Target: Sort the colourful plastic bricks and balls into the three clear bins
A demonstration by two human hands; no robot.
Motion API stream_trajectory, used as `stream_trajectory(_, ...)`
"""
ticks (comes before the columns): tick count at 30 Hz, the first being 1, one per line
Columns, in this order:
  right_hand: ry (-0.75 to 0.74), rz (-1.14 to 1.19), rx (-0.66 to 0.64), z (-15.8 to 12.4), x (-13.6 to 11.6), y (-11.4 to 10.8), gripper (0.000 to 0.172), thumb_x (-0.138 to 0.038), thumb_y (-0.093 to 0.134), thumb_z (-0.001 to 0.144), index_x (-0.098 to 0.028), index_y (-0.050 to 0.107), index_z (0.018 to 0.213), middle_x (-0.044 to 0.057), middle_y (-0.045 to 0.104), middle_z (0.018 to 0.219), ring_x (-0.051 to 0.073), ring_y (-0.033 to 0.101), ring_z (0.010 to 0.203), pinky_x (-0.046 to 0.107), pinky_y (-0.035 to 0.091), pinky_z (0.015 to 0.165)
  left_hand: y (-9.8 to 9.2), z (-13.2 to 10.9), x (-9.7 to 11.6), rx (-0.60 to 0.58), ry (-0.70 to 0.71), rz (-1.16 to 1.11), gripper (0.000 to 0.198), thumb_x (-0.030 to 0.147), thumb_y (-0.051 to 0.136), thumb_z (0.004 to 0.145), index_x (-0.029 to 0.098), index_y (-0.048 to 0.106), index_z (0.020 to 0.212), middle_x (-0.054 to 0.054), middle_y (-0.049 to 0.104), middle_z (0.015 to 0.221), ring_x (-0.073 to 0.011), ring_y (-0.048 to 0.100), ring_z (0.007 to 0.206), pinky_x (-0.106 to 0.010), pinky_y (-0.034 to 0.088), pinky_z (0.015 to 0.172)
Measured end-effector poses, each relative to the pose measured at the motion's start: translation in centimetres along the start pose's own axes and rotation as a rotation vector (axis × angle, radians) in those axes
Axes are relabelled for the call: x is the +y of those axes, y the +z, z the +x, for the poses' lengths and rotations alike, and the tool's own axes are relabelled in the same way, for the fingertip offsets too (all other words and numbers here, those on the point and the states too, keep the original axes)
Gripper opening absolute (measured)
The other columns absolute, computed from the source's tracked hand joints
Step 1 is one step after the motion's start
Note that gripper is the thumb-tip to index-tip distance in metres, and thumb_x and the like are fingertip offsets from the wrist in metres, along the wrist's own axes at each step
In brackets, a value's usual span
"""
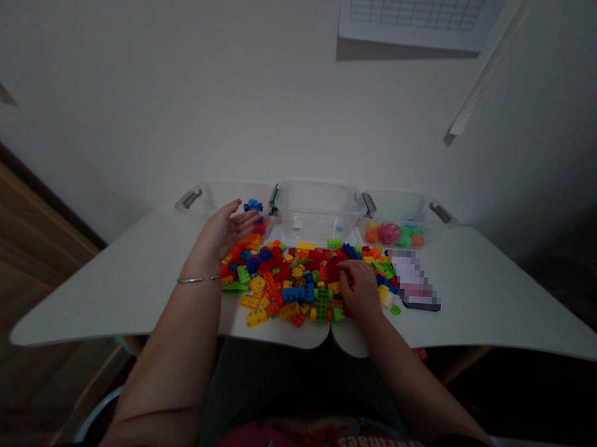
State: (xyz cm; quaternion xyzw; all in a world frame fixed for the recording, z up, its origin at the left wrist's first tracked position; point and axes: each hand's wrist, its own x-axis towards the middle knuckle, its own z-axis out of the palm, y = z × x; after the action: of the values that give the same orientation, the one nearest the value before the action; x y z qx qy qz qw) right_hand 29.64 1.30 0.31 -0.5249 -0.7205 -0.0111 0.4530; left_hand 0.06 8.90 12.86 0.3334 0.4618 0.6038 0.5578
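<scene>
A heap of coloured plastic bricks (pixel 295 280) lies on the white table (pixel 125 281) in front of me. My left hand (pixel 222 236) is raised at the heap's far left corner, fingers stretched out, holding nothing. A blue brick (pixel 253 206) sits just past its fingertips, over the left clear bin (pixel 204 197). My right hand (pixel 359 285) rests palm down on the right side of the heap, fingers curled among red bricks. I cannot make out what it grips, if anything.
Three clear plastic bins stand along the wall: the left one, a middle one (pixel 316 214), and a right one (pixel 396 218) with round coloured pieces. A phone (pixel 415 283) lies right of the heap. The table's front edge has a notch at my body.
</scene>
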Motion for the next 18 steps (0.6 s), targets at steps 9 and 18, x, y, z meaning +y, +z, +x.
stream_trajectory(9,-0.002,-0.004,-0.007,0.1,-0.1,0.0,0.019,-0.018,0.047,0.089,-0.021,0.065,0.095,0.009,0.070,0.097,0.026,0.061,0.097,0.044,0.046,0.092,-2.5,-3.1,-2.0,-0.077,0.446,1.254,0.032,0.034,0.056,0.085,0.018,0.069,0.109,-0.010,0.074,0.106,-0.0239,0.068,0.095,-0.036,0.052,0.088)
stream_trajectory(18,0.006,-0.002,-0.007,0.0,-0.2,-0.1,0.019,-0.018,0.048,0.089,-0.021,0.065,0.095,0.009,0.069,0.096,0.025,0.060,0.095,0.043,0.046,0.091,-4.1,-4.0,-4.3,-0.246,0.396,1.845,0.037,0.035,0.059,0.086,0.021,0.068,0.119,-0.011,0.072,0.117,-0.0273,0.067,0.104,-0.035,0.050,0.088)
